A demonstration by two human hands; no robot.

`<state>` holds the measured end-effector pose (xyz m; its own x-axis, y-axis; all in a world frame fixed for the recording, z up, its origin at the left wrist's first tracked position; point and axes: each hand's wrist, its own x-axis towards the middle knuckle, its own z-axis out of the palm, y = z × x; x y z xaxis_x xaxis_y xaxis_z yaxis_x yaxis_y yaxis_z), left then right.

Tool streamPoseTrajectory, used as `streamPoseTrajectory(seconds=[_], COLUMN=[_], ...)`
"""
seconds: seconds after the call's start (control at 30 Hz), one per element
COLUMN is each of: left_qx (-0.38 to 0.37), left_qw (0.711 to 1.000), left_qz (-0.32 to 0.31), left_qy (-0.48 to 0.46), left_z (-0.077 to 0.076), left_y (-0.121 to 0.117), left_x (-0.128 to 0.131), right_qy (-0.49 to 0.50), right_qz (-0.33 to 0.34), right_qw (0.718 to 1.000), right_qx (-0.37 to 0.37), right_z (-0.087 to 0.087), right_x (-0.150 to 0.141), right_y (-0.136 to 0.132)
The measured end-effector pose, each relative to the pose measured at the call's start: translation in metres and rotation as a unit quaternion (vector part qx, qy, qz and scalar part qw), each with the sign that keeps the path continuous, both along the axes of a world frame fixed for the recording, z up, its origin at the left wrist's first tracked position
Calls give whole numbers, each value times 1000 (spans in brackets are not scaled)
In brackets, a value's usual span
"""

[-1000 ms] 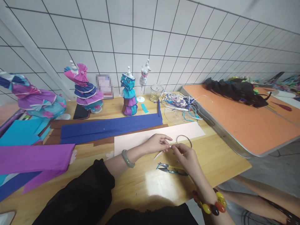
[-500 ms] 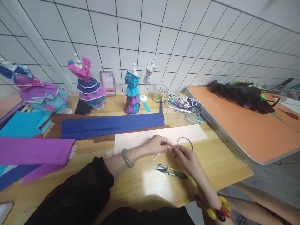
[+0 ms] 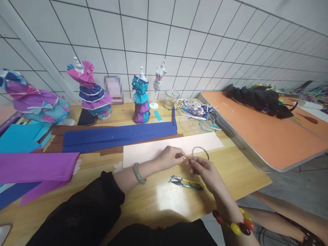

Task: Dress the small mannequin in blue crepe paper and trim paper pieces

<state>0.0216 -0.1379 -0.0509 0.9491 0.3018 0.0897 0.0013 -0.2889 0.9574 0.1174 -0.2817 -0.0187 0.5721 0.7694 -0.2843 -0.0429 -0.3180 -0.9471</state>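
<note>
1. The small pale piece sits between my two sets of fingertips, over the right part of the table. It is mostly hidden, so I cannot tell its long axis.
2. My left hand pinches it from the left, my right hand from the right, neither clearly nearer.
3. A thin hoop shows just beyond my right hand, its near part hidden behind those fingers.
4. Between my hands and the table's near edge lie the snips, blades pointing left.
5. Beyond my left hand stretches a white sheet; farther back, a blue strip; near the far edge, a dressed mannequin and tangled scraps.
</note>
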Motion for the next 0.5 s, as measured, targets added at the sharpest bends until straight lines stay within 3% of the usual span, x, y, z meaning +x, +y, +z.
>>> streamPoseTrajectory(seconds=[0.17, 0.23, 0.3, 0.37, 0.43, 0.5], left_qx=[-206, -244, -274, -303, -324, -330], left_qw=[978, 969, 960, 951, 944, 942], left_qz=[17, 16, 14, 13, 13, 11], left_qy=[31, 44, 52, 58, 61, 61], left_z=[-5, -5, -4, -2, 1, 4], left_y=[0, 2, 4, 5, 6, 7], left_x=[5, 6, 7, 7, 7, 6], right_qy=[34, -22, -110, -214, -319, -414], right_qz=[-66, -46, 23, 129, 239, 302], right_qw=[997, 999, 993, 967, 915, 857], right_qx=[-3, -15, -37, -54, -56, -57], right_z=[1, 0, 1, 3, 5, 4], right_x=[3, 5, 6, 3, -4, -15], right_y=[-10, -17, -26, -34, -41, -44])
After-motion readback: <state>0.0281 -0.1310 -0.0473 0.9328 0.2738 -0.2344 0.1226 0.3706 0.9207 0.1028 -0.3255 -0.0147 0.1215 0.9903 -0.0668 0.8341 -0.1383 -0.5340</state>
